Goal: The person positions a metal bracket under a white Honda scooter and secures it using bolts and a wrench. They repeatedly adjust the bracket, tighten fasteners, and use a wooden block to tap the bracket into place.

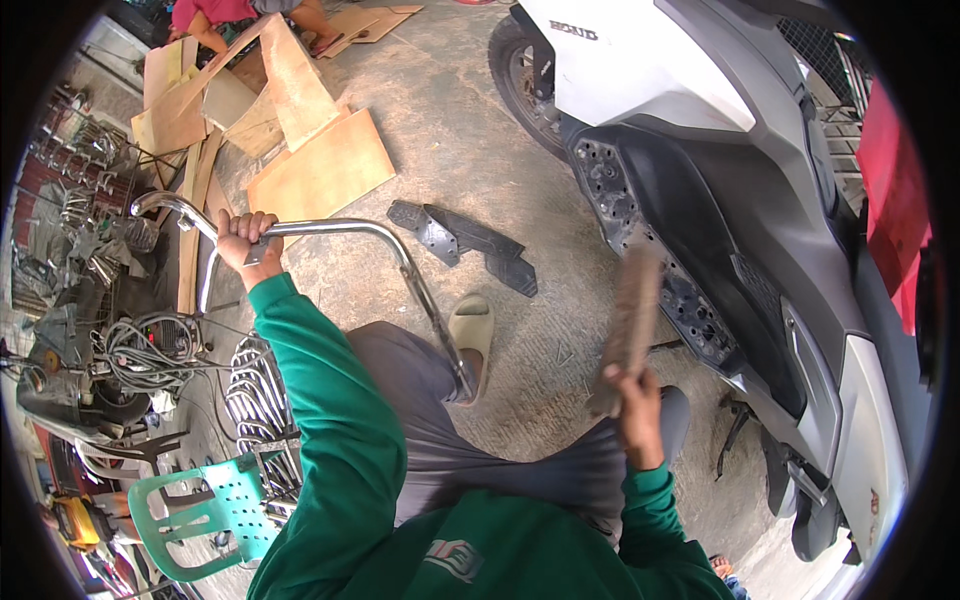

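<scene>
My left hand is wrapped round a bent chrome metal tube. One end of the tube curls up at the far left; the other bends down past my slipper to my left leg. My right hand grips the lower end of a long, brownish, wood-like block, blurred by motion and held upright near my right knee. Close by on the right stands a white and grey scooter with its perforated footboard exposed. Black plastic footboard covers lie on the concrete between the tube and the scooter.
Plywood sheets lie at the far left, where another person's arm reaches down. A green plastic chair, stacked bent tubes and coiled cable stand along my left. The scooter's kickstand juts out at the right.
</scene>
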### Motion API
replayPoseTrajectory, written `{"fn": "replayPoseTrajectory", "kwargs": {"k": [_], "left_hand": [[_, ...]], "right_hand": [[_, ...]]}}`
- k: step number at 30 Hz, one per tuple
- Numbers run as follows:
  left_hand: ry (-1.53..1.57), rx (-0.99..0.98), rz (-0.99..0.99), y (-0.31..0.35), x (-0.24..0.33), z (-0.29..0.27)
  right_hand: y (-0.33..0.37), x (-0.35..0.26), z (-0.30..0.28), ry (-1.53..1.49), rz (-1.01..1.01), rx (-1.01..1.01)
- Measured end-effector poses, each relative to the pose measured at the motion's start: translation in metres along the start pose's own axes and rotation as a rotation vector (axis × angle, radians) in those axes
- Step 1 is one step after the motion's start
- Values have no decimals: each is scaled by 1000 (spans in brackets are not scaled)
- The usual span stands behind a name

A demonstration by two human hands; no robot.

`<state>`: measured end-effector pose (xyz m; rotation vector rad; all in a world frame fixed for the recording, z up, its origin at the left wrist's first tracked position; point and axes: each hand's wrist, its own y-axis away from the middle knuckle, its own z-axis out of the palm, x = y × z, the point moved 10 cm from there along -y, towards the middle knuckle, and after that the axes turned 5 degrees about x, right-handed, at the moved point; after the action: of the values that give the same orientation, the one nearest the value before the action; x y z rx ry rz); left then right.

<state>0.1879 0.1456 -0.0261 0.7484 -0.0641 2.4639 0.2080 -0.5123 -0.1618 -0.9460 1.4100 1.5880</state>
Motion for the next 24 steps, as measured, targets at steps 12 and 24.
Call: {"fn": "replayPoseTrajectory", "kwargs": {"k": [12, 24], "left_hand": [[213, -22, -17, -2, -1, 5], [43, 166, 82, -16, -5, -20]], "right_hand": [[83, 18, 169, -119, 195, -580], [-74, 130, -31, 1142, 260, -411]]}}
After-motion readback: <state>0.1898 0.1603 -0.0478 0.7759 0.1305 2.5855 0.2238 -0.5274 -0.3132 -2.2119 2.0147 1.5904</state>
